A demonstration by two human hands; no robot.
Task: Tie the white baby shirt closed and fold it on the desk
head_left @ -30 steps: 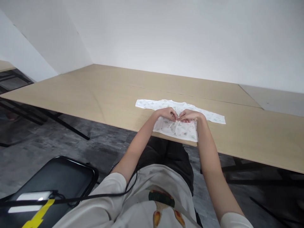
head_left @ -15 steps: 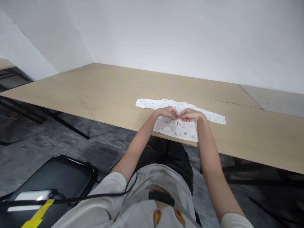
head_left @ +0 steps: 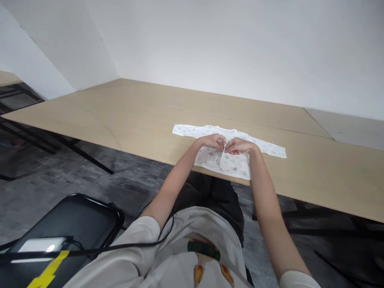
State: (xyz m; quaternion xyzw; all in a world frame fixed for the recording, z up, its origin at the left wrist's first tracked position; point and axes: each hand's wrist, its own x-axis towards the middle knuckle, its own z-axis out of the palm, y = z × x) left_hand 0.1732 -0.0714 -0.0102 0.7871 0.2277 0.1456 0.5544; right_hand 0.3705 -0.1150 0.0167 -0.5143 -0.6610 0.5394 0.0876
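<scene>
The fingertips of both hands are curling under the palms, so exactly what they are pinching is hard to make out. The left hand (head_left: 213, 141) and right hand (head_left: 239, 145) are meeting at the front opening of a small white printed baby shirt (head_left: 231, 162), each grip closing on the fabric edge there. The shirt is lying flat at the near edge of the wooden counter (head_left: 135, 116), sleeves spread sideways, hem overhanging slightly. Compared with half a second ago, the hands are sitting in nearly the same spot.
</scene>
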